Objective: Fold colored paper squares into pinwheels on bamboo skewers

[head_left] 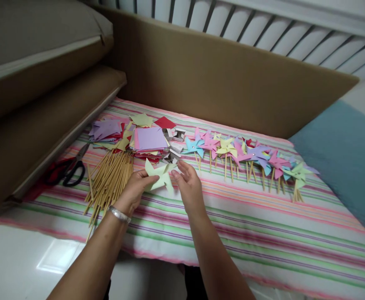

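A pale green paper pinwheel piece (159, 175) with cut, spread points is held above the striped cloth. My left hand (138, 187) pinches its left side between thumb and fingers. At its right side, my right hand (187, 183) has thumb and fingers closed on the paper's edge. No stick shows on this piece. Close to my left hand lies a bundle of thin wooden sticks (110, 179). Just beyond my hands are a stack of square paper sheets (150, 138) and small boxes with silvery contents (173, 150), too small to make out.
Finished pinwheels on sticks (228, 148) lie in a row to the right. Scissors (73, 166) rest at the left beside cut coloured paper (106, 130). A brown board (216, 79) stands behind the striped cloth (248, 216); cushions (45, 83) flank the left.
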Available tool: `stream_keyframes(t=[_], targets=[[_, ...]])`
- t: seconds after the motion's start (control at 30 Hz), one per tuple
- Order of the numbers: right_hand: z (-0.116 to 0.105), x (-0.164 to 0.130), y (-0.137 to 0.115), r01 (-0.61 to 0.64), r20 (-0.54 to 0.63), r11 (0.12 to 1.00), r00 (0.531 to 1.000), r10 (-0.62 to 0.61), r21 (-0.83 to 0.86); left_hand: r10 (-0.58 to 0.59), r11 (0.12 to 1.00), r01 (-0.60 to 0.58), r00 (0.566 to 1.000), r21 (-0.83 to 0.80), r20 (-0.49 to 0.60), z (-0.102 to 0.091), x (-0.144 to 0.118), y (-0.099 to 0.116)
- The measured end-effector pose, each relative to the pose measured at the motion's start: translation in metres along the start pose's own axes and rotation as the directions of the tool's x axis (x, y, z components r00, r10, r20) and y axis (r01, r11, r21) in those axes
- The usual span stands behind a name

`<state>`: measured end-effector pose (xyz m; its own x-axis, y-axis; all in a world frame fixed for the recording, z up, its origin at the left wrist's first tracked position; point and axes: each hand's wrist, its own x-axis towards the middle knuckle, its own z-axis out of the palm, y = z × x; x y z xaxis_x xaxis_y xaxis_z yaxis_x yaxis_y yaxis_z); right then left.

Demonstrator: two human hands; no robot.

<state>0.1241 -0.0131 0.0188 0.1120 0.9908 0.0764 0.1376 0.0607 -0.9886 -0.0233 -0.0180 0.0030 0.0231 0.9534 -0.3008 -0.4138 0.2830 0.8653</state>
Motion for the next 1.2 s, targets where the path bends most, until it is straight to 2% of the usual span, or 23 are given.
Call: stream_keyframes(t=[0.13, 0.23, 0.33, 0.47, 0.6, 0.7, 0.8, 0.9, 0.97, 1.07, 1.2], targets=[[-0.004, 0.004, 0.0, -0.259, 0.109, 0.943, 0.965, 0.241, 0.208, 0.026, 1.0, -0.026, 0.999, -0.003, -0.022, 0.0, 0.001, -0.001], [-0.002, 0.003, 0.002, -0.336, 0.216, 0.909, 0.933, 0.286, 0.246, 0.02, 0.999, -0.021, 1.0, -0.027, -0.022, 0.001, 0.001, 0.001], [0.004, 0.001, 0.006, -0.347, 0.276, 0.891, 0.923, 0.269, 0.291, 0.015, 0.999, -0.015, 1.0, -0.043, -0.006, 0.002, 0.0, 0.001], [0.011, -0.001, 0.009, -0.319, 0.259, 0.895, 0.935, 0.244, 0.31, -0.006, 0.998, 0.006, 1.0, -0.056, 0.007, 0.003, 0.0, 0.001], [0.004, 0.004, 0.009, -0.298, 0.212, 0.918, 0.946, 0.246, 0.263, 0.016, 0.998, -0.02, 0.997, -0.06, -0.074, -0.002, 0.001, 0.005], [-0.01, 0.013, 0.014, -0.21, 0.095, 0.97, 0.975, 0.199, 0.123, 0.084, 0.989, -0.107, 0.973, -0.098, -0.213, -0.009, 0.002, 0.012], [-0.022, 0.022, 0.025, -0.088, -0.011, 0.977, 0.996, 0.087, -0.194, 0.133, 0.971, -0.186, 0.942, -0.15, -0.308, -0.014, 0.003, 0.02], [-0.021, 0.032, 0.031, 0.058, 0.024, 0.848, 0.998, -0.053, -0.526, 0.145, 0.956, -0.218, 0.933, -0.196, -0.33, -0.015, 0.001, 0.027], [-0.013, 0.041, 0.029, 0.111, 0.078, 0.763, 0.994, -0.08, -0.637, 0.142, 0.951, -0.219, 0.936, -0.217, -0.323, -0.016, -0.001, 0.03], [0.006, 0.062, 0.018, 0.148, 0.159, 0.626, 0.987, -0.038, -0.765, 0.134, 0.951, -0.207, 0.944, -0.229, -0.301, -0.019, -0.005, 0.034], [0.028, 0.094, 0.004, 0.163, 0.221, 0.41, 0.97, 0.099, -0.898, 0.102, 0.958, -0.166, 0.96, -0.236, -0.26, -0.027, -0.008, 0.037]])
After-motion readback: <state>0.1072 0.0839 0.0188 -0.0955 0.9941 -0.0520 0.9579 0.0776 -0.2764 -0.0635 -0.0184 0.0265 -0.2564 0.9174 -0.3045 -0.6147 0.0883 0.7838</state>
